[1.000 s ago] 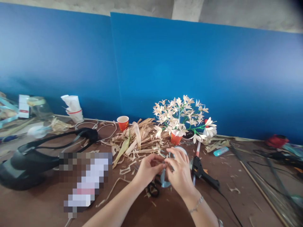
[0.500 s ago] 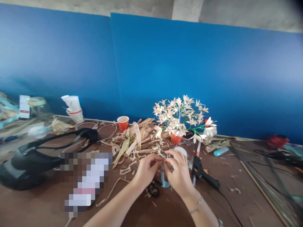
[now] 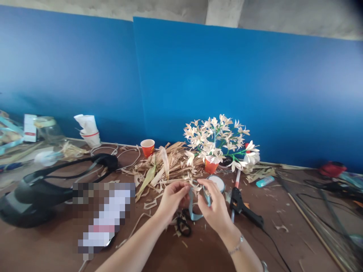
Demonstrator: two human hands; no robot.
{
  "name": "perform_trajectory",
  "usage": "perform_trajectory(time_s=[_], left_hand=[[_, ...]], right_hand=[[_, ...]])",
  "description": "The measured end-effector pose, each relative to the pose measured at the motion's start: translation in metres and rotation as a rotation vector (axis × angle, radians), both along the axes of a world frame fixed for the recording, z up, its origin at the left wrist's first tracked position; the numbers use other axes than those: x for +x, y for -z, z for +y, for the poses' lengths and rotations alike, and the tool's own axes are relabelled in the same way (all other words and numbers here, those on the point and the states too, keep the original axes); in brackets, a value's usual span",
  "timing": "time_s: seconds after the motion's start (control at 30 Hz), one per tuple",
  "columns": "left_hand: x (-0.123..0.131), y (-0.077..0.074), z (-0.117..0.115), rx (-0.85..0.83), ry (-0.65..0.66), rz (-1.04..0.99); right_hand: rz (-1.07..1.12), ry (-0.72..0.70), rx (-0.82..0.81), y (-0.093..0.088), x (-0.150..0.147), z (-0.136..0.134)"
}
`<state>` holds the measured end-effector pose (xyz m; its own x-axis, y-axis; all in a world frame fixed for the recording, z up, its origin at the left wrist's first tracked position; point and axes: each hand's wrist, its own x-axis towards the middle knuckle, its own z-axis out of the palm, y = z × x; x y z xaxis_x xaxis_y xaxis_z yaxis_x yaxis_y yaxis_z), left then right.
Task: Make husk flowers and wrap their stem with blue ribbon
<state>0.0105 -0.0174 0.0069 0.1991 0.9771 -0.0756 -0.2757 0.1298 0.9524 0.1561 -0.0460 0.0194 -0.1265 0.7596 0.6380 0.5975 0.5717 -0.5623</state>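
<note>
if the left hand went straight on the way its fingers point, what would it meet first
The left hand would likely meet the light blue ribbon right by its fingertips, then the right hand across from it; depth is hard to judge here.

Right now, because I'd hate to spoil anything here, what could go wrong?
The blue ribbon hangs in a loop near the black scissors, so it might snag on them. The glue gun lies beside the right hand; if it is hot, which I can't tell, a brush against it could burn. The white flowers spread wide over a small red cup, so a bump might tip it.
</note>
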Motion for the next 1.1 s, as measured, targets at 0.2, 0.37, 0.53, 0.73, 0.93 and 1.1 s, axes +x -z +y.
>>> perform_trajectory(time_s=[0.2,0.37,0.53,0.73,0.93,1.1], left_hand=[[-0.0034,-0.0022,0.0012,-0.085,0.062,-0.115],[-0.005,-0.002,0.0029,-0.159,0.131,-0.225],[-0.0063,-0.0007,0.003,-0.187,0.168,-0.233],[-0.0057,-0.0016,0.0024,-0.22,0.159,-0.274],[-0.0047,-0.0024,0.0016,-0.252,0.142,-0.32],[-0.005,-0.0001,0.0019,-0.237,0.164,-0.313]], right_hand=[[0.009,-0.057,-0.037,0.001,-0.0015,0.0],[0.0,-0.04,-0.043,0.0003,-0.0021,-0.0012],[-0.025,0.045,0.011,0.0022,-0.0038,0.0001],[-0.023,0.028,0.011,0.0027,-0.0037,0.001],[-0.052,0.003,0.008,0.001,-0.0041,-0.0009],[-0.121,0.056,0.043,0.0002,-0.0052,-0.0022]])
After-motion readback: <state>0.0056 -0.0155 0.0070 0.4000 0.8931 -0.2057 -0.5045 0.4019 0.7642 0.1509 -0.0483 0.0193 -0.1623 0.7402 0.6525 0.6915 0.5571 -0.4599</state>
